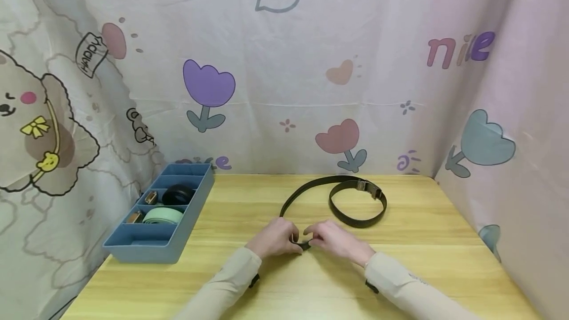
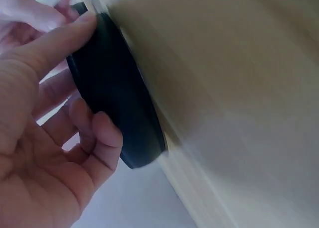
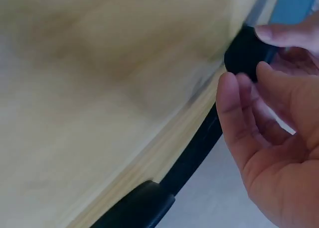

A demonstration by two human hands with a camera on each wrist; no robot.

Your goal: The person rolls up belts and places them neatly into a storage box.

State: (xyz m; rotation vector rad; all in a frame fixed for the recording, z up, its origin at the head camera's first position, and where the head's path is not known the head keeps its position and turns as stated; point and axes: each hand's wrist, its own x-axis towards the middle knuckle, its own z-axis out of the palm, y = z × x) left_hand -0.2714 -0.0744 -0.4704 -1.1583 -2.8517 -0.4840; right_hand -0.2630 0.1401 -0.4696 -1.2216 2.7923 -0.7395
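Observation:
A long black belt (image 1: pixel 306 188) lies on the table. Its plain end is bent into a small curl at the near side. My left hand (image 1: pixel 276 237) holds that curled strap, thumb on its outer face and fingers behind it, as the left wrist view shows. From the other side, my right hand (image 1: pixel 336 240) pinches the same end; its fingertips meet the strap edge in the right wrist view. Farther right, the belt runs into a loose loop with a metal buckle (image 1: pixel 367 187). Part of the curl is hidden by the fingers.
At the left stands a blue divided box (image 1: pixel 178 241). It holds a rolled light green belt (image 1: pixel 163 216) and a rolled black belt (image 1: pixel 178 194), with buckles beside them. A printed curtain (image 1: pixel 275 63) hangs behind the wooden table (image 1: pixel 426 260).

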